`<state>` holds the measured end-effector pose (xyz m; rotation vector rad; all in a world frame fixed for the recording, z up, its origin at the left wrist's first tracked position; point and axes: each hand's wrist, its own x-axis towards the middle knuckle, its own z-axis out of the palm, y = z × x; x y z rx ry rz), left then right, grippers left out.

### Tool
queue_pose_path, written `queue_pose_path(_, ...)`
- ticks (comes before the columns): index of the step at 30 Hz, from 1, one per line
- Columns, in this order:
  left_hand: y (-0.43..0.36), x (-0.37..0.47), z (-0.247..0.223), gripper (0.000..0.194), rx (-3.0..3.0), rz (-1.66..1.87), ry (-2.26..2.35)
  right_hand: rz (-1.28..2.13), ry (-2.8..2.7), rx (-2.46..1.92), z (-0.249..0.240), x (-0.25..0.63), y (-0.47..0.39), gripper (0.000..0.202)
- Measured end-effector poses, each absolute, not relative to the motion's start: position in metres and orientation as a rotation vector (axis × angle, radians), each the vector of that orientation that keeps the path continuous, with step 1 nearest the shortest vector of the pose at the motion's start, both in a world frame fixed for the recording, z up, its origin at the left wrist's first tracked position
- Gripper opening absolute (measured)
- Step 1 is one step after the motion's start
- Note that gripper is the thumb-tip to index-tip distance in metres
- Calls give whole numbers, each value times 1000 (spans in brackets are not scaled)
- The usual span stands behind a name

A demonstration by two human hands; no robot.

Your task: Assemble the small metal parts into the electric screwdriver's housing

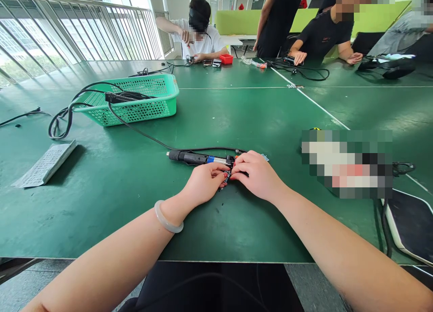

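Note:
My left hand [205,181] and my right hand [259,174] meet near the middle of the table, fingertips pinched together. Between them is a small dark-and-silver part [227,175], mostly covered by the fingers, so its kind is unclear. Both hands appear to grip it. Just beyond the fingers lies a black corded tool [189,157] with a blue band and silver collar, resembling an electric screwdriver; its right end is hidden behind my right hand. A bit of something light blue [265,157] peeks out past my right knuckles.
A green plastic basket [142,113] of black cables stands back left, one cable [145,133] running to my hands. A folded paper wad [47,165] lies left. To the right are a blurred-out object [348,165] and a dark pale-rimmed tray-like item [411,224]. Several people sit or stand across the table.

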<state>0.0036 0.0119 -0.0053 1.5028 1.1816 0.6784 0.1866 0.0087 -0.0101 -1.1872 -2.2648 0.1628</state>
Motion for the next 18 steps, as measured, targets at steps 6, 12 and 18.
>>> queue_pose_path(6, 11, 5, -3, 22, 1575, 665, 1181, 162, -2264, -1192, -11, 187, 9, 13)
queue_pose_path(12, 10, 4, -1, 24, 1628, 657, 1188, 161, -2259, -1194, -10, 186, 9, 11)
queue_pose_path(18, 12, 4, -3, 21, 1577, 662, 1177, 155, -2257, -1199, -11, 187, 9, 11)
